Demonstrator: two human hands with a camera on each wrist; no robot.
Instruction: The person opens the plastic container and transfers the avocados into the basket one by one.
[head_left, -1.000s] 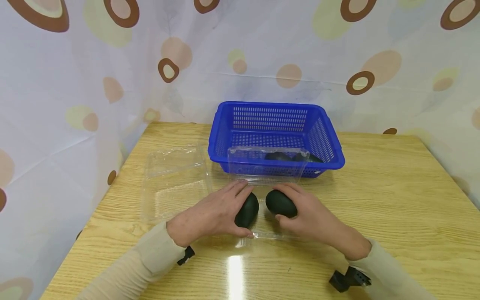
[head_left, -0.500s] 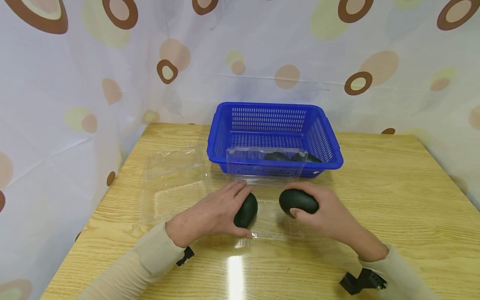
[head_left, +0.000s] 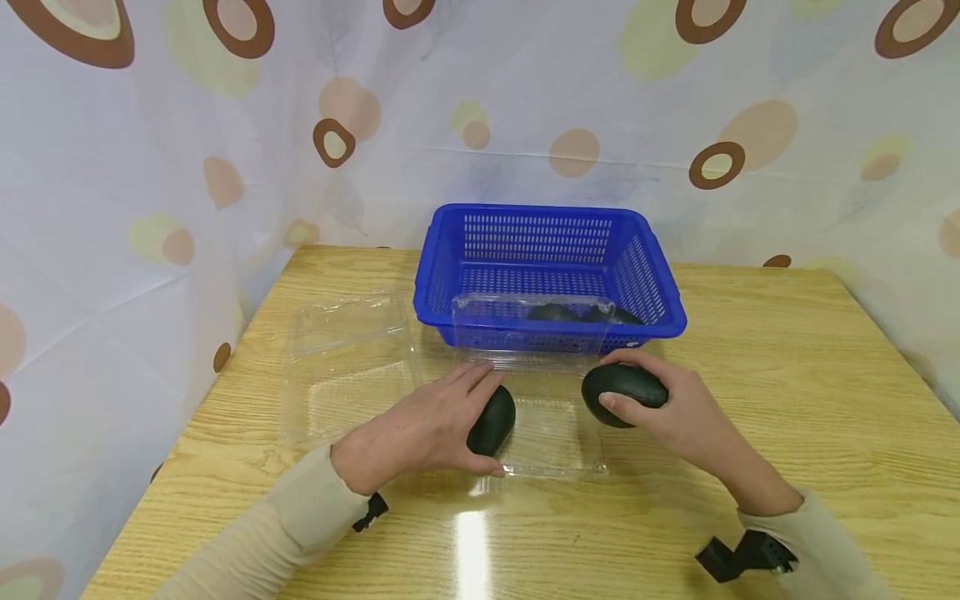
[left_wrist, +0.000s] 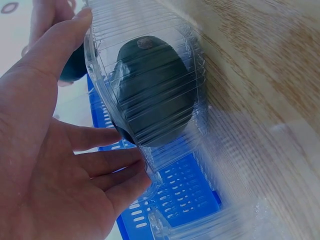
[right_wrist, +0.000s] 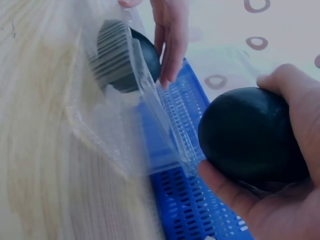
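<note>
My left hand spans the left end of an open clear plastic clamshell container, with the thumb at its near rim and the fingers toward the far side. Inside it, beside that hand, lies a dark green avocado; the left wrist view shows this avocado through the ribbed plastic, stem scar visible. My right hand grips a second avocado over the container's right edge, thumb on the near side. In the right wrist view, the held avocado sits between thumb and fingers, apart from the rim.
Behind the container stands a blue perforated basket, with two dark avocados near its front wall. The container's raised lid overlaps the basket front. Another clear clamshell lies open on the wooden table at left.
My right hand has moved right and slightly up with its avocado, from over the container's middle to its right edge. The left hand and the avocado beside it have stayed in place.
</note>
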